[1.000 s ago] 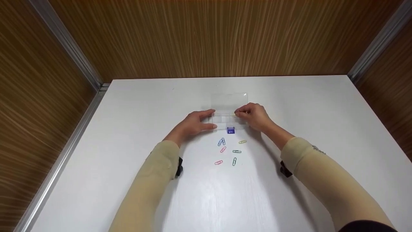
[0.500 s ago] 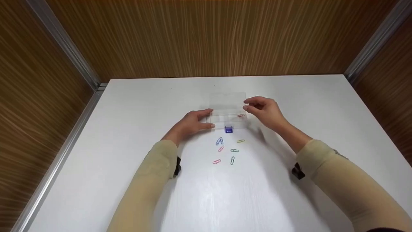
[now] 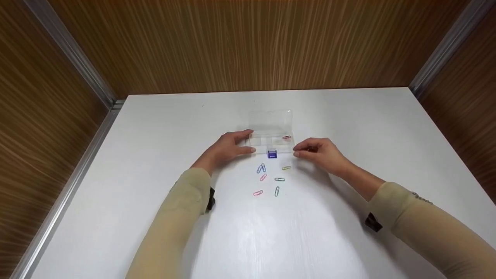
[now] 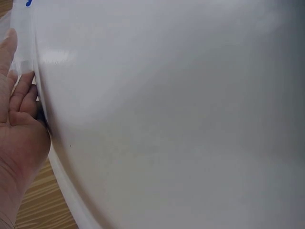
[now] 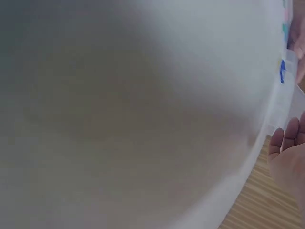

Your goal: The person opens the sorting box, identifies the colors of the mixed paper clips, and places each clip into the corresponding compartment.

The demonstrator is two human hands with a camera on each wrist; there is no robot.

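Note:
A clear plastic compartment box (image 3: 267, 140) lies on the white table (image 3: 348, 116) with its lid (image 3: 271, 118) folded open at the back and a blue latch (image 3: 272, 154) at the front. A red paper clip (image 3: 286, 137) lies in its right compartment. My left hand (image 3: 248, 142) grips the box's left end between thumb and fingers. My right hand (image 3: 297, 151) hovers at the box's right front corner, fingers loosely curled, holding nothing. Several coloured paper clips lie in front of the box, among them a blue one (image 3: 261, 168) and a yellow one (image 3: 286, 167) nearest my right hand.
Wood-panelled walls (image 3: 248, 46) close in the table at the back and sides, with metal strips in the corners. The wrist views show mostly blurred white table, with part of the left hand (image 4: 19, 124) and the right hand (image 5: 288, 148).
My right hand let go of the red clip into the right compartment, lifted off, then drew back to the box's right front corner. The left hand stayed on the box.

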